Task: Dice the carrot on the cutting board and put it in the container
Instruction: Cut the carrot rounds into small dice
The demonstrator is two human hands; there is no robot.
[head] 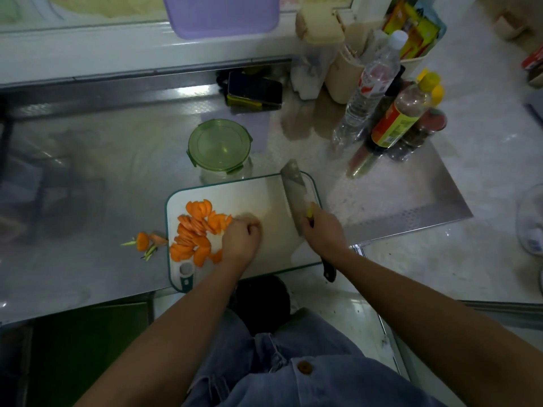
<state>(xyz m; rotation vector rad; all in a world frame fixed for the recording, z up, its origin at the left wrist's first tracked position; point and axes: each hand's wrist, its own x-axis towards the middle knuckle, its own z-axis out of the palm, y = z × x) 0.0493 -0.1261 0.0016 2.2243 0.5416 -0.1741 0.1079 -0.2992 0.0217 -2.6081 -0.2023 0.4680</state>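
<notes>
Several orange carrot slices lie spread over the left half of the white cutting board with a green rim. My left hand rests on the board with curled fingers at the right edge of the slices, touching them. My right hand grips the handle of a broad knife, whose blade lies over the board's right side, pointing away from me. A glass container with a green lid stands just behind the board.
Carrot ends with green stems lie on the steel counter left of the board. Bottles crowd the back right. A phone lies at the back. The counter's front edge runs just under the board.
</notes>
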